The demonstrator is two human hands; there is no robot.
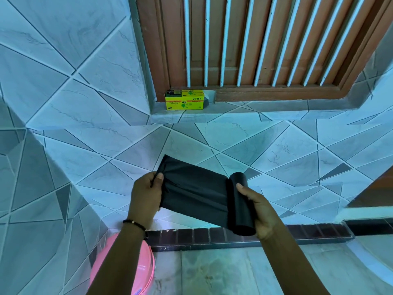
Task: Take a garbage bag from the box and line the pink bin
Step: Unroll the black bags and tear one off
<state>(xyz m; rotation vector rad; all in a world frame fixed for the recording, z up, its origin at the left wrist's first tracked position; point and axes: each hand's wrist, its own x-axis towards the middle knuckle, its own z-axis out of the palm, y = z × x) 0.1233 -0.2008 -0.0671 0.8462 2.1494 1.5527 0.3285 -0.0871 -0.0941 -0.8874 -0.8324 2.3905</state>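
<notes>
Pink bin [136, 271] under left forearm | left hand [146, 194] pinches bag [191, 188] | right hand [259, 211] grips roll [242, 205] | box [184, 100] on ledge [276, 112]

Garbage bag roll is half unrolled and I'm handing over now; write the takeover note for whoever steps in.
Left hand pinches the free end of the black bag.
Right hand grips the roll, bag stretched between the hands.
Yellow box sits on the window ledge, flap open.
Pink bin stands at lower left, under the left forearm; no liner visible.
Done: roll is out of the box.
Left: tear one bag off, open it, line the bin.
</notes>
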